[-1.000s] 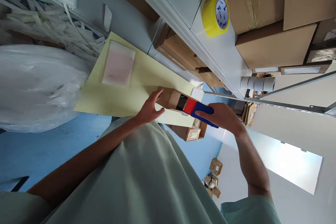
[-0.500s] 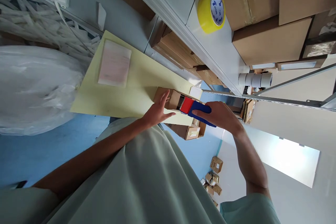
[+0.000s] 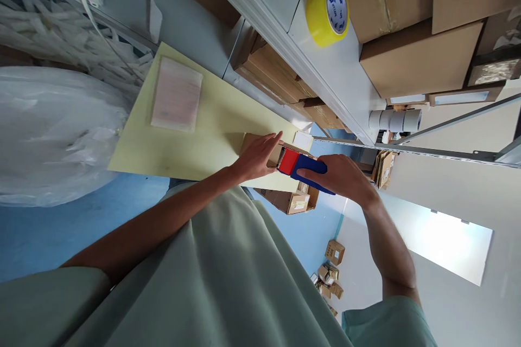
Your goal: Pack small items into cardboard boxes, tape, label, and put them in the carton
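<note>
A small brown cardboard box [image 3: 249, 142] lies on the pale yellow tabletop [image 3: 220, 146], partly covered by my left hand [image 3: 260, 154]. That hand spans the box near its right end, fingers along the far side and thumb on the near side. My right hand [image 3: 340, 173] is wrapped round the blue body of a tape dispenser [image 3: 305, 165]. The dispenser's red front [image 3: 288, 161] is up against the right end of the box, close to my left fingertips. Whether tape runs between them I cannot make out.
A pinkish wrapped pad [image 3: 177, 95] lies on the tabletop's left part. Above it, a shelf [image 3: 321, 73] carries a yellow tape roll [image 3: 328, 11], cardboard boxes [image 3: 423, 59] and grey rolls [image 3: 394, 120]. A large plastic bag [image 3: 57, 135] bulges at the left. An open carton [image 3: 285, 201] stands below.
My left hand has slid right along the box toward the dispenser, its fingers and thumb now around the box's end. The right hand and dispenser have stayed nearly in place.
</note>
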Tool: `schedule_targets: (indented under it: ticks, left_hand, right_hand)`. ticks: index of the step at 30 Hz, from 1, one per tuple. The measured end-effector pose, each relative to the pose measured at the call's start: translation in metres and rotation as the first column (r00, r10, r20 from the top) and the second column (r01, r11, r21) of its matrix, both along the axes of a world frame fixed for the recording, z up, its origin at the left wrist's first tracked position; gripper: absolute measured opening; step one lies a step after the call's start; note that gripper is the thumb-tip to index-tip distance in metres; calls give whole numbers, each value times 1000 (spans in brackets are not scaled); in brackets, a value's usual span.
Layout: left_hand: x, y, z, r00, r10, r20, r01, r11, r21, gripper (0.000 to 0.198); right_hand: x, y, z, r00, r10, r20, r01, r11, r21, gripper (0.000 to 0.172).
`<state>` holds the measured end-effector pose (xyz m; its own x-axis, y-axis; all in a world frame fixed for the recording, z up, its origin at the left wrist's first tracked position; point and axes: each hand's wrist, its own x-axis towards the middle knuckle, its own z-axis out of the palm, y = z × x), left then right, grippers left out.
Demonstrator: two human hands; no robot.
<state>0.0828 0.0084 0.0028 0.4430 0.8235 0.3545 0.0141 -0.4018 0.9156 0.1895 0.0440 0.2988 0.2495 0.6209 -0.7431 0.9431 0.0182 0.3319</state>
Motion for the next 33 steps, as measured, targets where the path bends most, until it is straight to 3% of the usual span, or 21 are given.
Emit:
schedule_targets:
  ticks: [10,20,26,33]
  left_hand:
    - [7,-2,-16,993,36,-115,-50,991,-123,94]
    - [17,0,-19,978,51,-202,-86,982,-166,85]
    - [16,0,-20,975,26,-222,-60,987,-147,87]
    - [10,6,-18,947,-10,-320,-20,996,-90,89]
  right_hand:
    - [-1,-4,-8,999,45,-29,-44,999,24,69]
    - [14,-2,-4,999,28,26,-28,1000,1,72]
    - [62,-12,-13,999,-33,19,33,999,-12,72]
    - [131,-16,-53,981,-140,-131,130,988,-86,73]
